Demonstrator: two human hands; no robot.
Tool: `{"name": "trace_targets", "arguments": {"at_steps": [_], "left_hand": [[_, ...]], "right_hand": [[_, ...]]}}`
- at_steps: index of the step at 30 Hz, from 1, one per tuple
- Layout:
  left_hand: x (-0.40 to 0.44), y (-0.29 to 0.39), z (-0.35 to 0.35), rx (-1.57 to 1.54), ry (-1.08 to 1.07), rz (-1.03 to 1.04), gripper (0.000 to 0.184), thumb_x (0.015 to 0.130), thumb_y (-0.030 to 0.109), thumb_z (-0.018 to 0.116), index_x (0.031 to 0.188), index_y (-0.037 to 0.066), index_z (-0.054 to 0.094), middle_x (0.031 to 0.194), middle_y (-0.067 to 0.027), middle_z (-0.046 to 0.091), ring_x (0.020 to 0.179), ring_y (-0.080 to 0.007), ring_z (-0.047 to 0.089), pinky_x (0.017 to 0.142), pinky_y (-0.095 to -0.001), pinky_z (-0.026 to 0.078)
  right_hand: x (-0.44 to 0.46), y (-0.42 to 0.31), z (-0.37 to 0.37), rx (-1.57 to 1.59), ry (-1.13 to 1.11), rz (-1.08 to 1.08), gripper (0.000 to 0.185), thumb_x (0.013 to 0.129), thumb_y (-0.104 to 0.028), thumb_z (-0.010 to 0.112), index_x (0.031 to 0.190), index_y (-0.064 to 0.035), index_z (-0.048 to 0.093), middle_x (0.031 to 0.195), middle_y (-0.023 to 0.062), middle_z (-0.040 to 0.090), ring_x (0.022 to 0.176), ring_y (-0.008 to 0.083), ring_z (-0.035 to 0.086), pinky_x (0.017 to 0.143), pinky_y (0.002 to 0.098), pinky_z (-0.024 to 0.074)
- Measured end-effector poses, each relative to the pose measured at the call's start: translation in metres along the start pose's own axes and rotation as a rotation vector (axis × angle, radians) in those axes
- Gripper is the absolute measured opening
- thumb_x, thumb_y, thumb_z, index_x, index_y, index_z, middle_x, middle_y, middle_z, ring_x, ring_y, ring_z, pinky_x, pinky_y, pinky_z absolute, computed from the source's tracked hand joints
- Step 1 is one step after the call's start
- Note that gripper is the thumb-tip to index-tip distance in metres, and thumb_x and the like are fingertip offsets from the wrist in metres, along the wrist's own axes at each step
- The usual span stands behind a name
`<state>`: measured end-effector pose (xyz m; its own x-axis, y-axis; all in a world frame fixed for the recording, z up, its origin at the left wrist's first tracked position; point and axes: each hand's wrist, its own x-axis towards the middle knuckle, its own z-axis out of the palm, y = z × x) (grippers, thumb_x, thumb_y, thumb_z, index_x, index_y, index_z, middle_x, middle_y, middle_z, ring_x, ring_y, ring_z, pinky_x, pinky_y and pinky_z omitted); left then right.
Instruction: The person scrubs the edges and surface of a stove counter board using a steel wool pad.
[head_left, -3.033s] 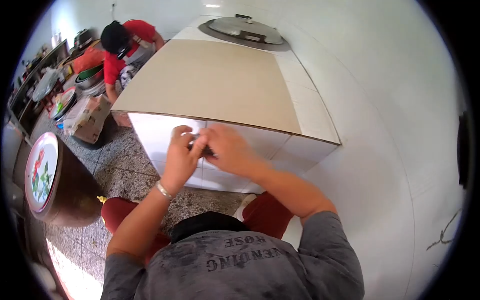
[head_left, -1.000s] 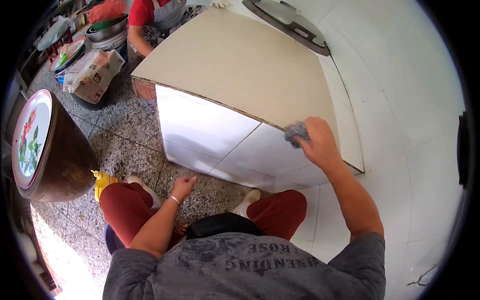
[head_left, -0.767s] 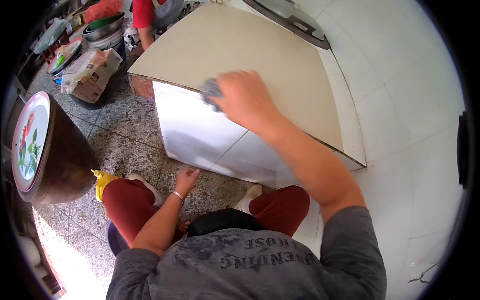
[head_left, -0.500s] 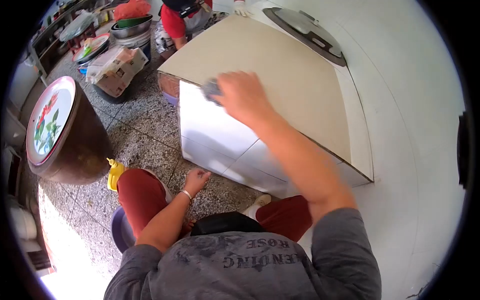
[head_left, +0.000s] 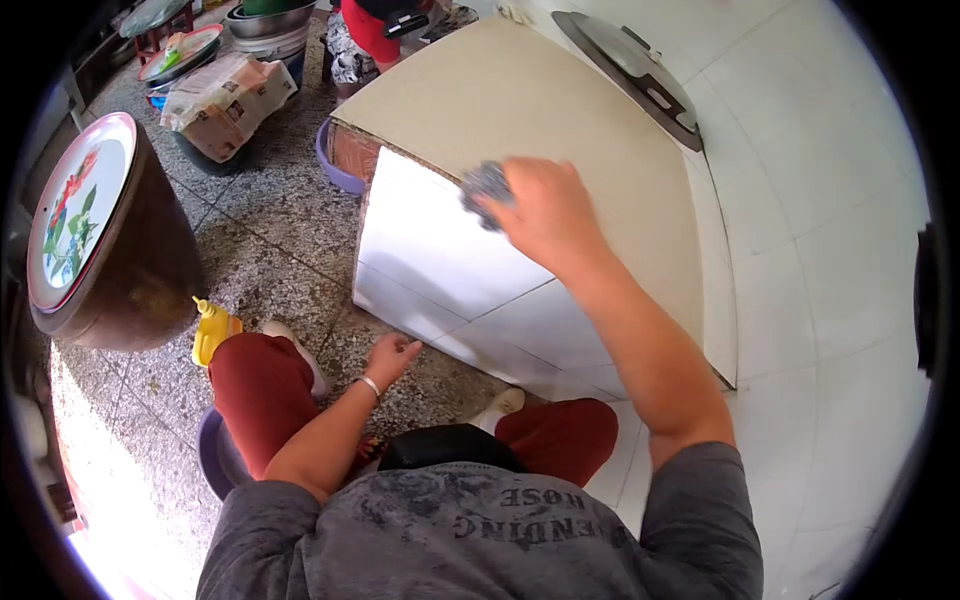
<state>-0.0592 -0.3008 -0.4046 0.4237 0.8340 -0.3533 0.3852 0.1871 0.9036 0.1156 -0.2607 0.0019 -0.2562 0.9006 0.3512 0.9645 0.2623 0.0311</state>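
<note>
At far left, a floral enamel tray (head_left: pixel 82 215) sits face up on a dark drum (head_left: pixel 160 275), probably serving as its cover. Beside it on the floor stands a yellow bottle (head_left: pixel 217 332), near the left knee and so likely within reach. The left hand (head_left: pixel 392 360) hangs before the foot of the tiled counter (head_left: pixel 580 110), fingers loosely curled around nothing visible, seemingly because one hand is enough. The steel-wool pad (head_left: pixel 483 192) lies at the counter's front edge, nearer its left corner than its right. The right hand (head_left: pixel 545 205), slightly blurred, closes over it from the right, apparently leaving its left side free to bear on the edge; firm contact cannot be told. Along the back edge, towards the right, rests a grey pot lid (head_left: pixel 625 65).
</note>
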Motion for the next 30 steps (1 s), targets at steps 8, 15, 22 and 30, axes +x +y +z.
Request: {"name": "trace_targets", "arguments": {"at_steps": [8,15,22,30], "left_hand": [[-0.008,-0.01,-0.01,0.146,0.129,0.172,0.049,0.086,0.043,0.076,0.101,-0.003,0.07,0.102,-0.0226,0.069,0.094,-0.0342,0.068,0.083,-0.0418,0.054],[-0.011,0.0,-0.012,0.123,0.063,0.035,0.057,0.087,0.046,0.075,0.11,-0.005,0.066,0.117,-0.0258,0.064,0.108,-0.0378,0.063,0.091,-0.0456,0.051],[-0.012,-0.008,-0.003,0.151,0.056,-0.02,0.057,0.087,0.046,0.076,0.11,-0.005,0.065,0.114,-0.024,0.064,0.106,-0.0373,0.063,0.092,-0.0452,0.051],[-0.018,0.011,-0.013,0.066,0.106,0.048,0.058,0.084,0.043,0.077,0.113,-0.006,0.066,0.118,-0.0254,0.062,0.108,-0.0388,0.063,0.095,-0.0451,0.051]], "right_hand": [[0.098,-0.053,0.049,0.049,0.07,-0.006,0.032,0.085,-0.036,0.073,0.088,-0.0046,0.067,0.088,0.0165,0.072,0.089,0.0379,0.068,0.082,0.0505,0.0467],[-0.025,0.018,-0.015,0.07,-0.056,0.048,0.031,0.083,-0.031,0.077,0.082,-0.0046,0.061,0.075,0.0152,0.067,0.076,0.0366,0.064,0.076,0.046,0.0451],[0.004,0.014,-0.009,0.014,-0.182,0.004,0.029,0.085,-0.029,0.076,0.088,-0.0028,0.064,0.078,0.0164,0.067,0.076,0.0385,0.063,0.077,0.0465,0.0448],[0.141,-0.073,0.049,-0.098,-0.06,-0.134,0.038,0.088,-0.039,0.071,0.094,-0.0016,0.066,0.085,0.0192,0.071,0.086,0.0376,0.068,0.079,0.0467,0.046]]}}
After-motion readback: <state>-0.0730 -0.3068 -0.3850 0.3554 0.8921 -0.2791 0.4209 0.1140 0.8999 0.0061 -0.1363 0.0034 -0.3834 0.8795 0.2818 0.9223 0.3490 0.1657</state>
